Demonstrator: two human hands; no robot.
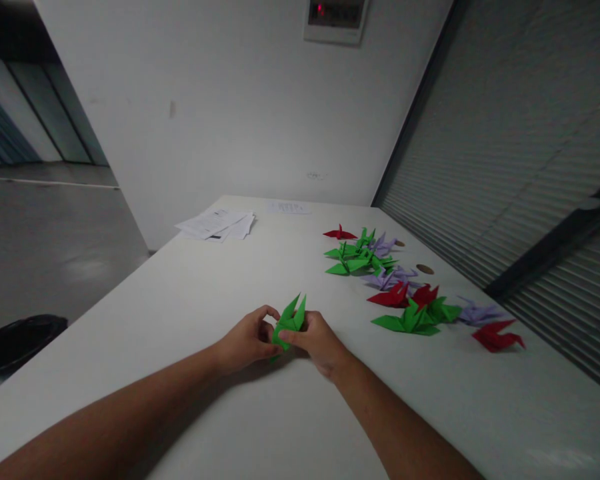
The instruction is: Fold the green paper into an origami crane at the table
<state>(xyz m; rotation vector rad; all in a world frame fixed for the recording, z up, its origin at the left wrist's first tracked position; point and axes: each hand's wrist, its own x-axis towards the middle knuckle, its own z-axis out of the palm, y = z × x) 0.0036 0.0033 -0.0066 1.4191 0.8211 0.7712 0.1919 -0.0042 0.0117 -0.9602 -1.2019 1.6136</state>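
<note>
Between my two hands, just above the white table [195, 313], is a green origami crane [291, 319] with two narrow points sticking up. My right hand [321, 339] pinches it from the right, thumb across its front and fingers behind. On its left side, my left hand [250, 338] is curled with thumb and fingers at the paper's lower edge. Part of the folded paper is hidden behind the fingers. Finished-looking paper cranes lie to the right: green ones [413, 320], red ones [497, 336] and purple ones [480, 312].
Loose printed sheets [215, 223] lie at the table's far left, and another sheet [289, 208] by the wall. Blinds [480, 147] run along the right edge. A black-lined bin [20, 340] stands on the floor at left. Round table holes [425, 269] sit near the cranes.
</note>
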